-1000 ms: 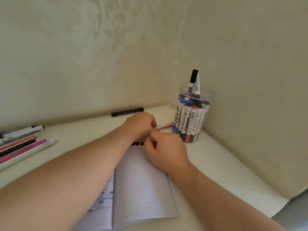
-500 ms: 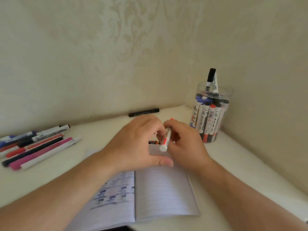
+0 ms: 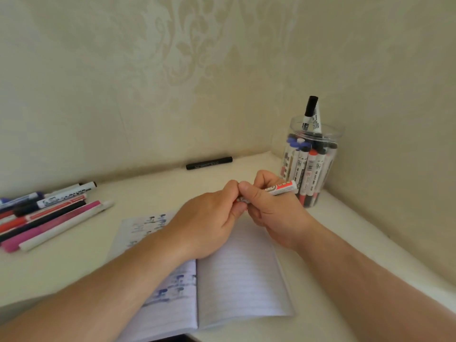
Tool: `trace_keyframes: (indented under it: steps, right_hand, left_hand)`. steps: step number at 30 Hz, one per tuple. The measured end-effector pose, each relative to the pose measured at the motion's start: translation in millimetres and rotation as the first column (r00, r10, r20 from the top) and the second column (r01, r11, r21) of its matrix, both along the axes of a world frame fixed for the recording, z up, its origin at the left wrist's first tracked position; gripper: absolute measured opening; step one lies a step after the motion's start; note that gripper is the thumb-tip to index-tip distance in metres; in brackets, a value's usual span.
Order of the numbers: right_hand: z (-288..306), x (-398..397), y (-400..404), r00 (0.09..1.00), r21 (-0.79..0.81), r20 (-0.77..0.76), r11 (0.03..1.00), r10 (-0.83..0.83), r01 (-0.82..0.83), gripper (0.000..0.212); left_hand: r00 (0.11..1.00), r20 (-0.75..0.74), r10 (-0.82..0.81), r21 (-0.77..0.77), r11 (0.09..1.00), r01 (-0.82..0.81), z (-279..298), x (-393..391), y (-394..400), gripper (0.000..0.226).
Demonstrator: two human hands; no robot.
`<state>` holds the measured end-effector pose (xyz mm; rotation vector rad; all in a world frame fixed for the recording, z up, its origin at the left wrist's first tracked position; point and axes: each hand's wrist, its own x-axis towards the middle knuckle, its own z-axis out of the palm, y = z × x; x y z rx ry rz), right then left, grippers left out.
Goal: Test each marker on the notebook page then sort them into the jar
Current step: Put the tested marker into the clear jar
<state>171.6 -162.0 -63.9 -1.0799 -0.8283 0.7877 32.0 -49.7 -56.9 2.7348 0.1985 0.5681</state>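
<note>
So the notebook sat bottom centre. Above it, mid-frame, our right hand had swung the red marker sideways, fingers wrapped round it, left hand pinching its end, probably recapping. Jar waited right, upper-middle.

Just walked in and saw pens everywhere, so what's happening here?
A person is working through a batch of markers. Both hands hold one red-and-white marker above an open notebook: the right hand grips its barrel, the left hand pinches its near end. More loose markers lie at the left, and a clear jar in the corner is already packed.
</note>
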Motion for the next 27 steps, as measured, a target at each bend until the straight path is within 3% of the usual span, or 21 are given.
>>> trace_keyframes:
  steps: [12, 17, 19, 22, 24, 27]
  right_hand:
    - [-2, 11, -4, 0.98, 0.023, -0.016, 0.98, 0.196, -0.196, 0.049]
    - [5, 14, -11, 0.984, -0.011, 0.07, 0.986, 0.164, -0.164, 0.036]
    - [7, 14, -10, 0.989, -0.016, 0.096, 0.994, 0.111, -0.11, 0.037]
    - [12, 22, -11, 0.997, -0.009, 0.029, 0.998, -0.069, 0.069, 0.033]
    - [13, 30, -12, 0.984, -0.061, 0.011, 0.982, -0.178, 0.178, 0.028]
    - [7, 31, -9, 0.969, -0.167, 0.092, 0.955, -0.231, 0.244, 0.031]
  left_hand:
    - [0.996, -0.076, -0.05, -0.231, 0.973, 0.031, 7, 3, 7, 0.019]
    - [0.995, -0.079, -0.053, -0.318, 0.948, 0.025, 11, 5, 9, 0.024]
    - [0.991, -0.134, -0.023, -0.28, 0.96, -0.016, 9, 2, 15, 0.026]
    - [0.969, -0.201, 0.141, -0.131, 0.977, -0.169, 4, -4, 21, 0.05]
    - [0.959, -0.17, 0.225, -0.057, 0.97, -0.238, -2, -11, 24, 0.042]
    - [0.949, -0.227, 0.221, 0.045, 0.975, -0.216, -9, -19, 23, 0.026]
